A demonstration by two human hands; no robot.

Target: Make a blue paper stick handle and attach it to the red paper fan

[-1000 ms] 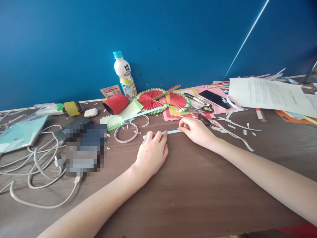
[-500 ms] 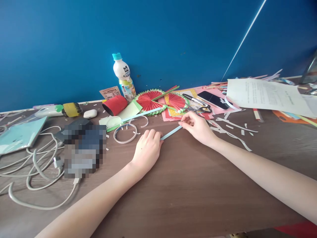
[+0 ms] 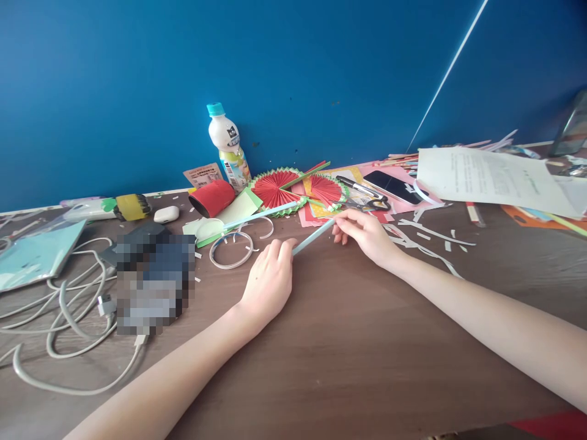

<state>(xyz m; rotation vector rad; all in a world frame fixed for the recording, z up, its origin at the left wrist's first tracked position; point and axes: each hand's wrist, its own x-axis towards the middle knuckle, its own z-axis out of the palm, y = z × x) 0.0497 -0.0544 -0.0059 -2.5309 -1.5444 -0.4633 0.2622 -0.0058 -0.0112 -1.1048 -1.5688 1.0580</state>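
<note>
Between my two hands stretches a narrow light-blue paper strip, slanting up to the right and slightly raised from the table. My left hand has its fingers closed on the strip's lower end. At the upper end, my right hand pinches it between thumb and fingertips. Left of my left hand lie a roll of clear tape and a second pale-blue strip, which rests over green paper. Behind my hands are red folded-paper fans with green edges. Scissors lie just beyond my right hand.
A bottle stands against the blue wall beside a red cup-like object. White cables and a blurred-out device occupy the left. To the right are paper scraps, a phone and a printed sheet.
The strip has lifted a little from the table, its right end rising with my right hand. My left hand stays closed on its end. The view has shifted slightly.
</note>
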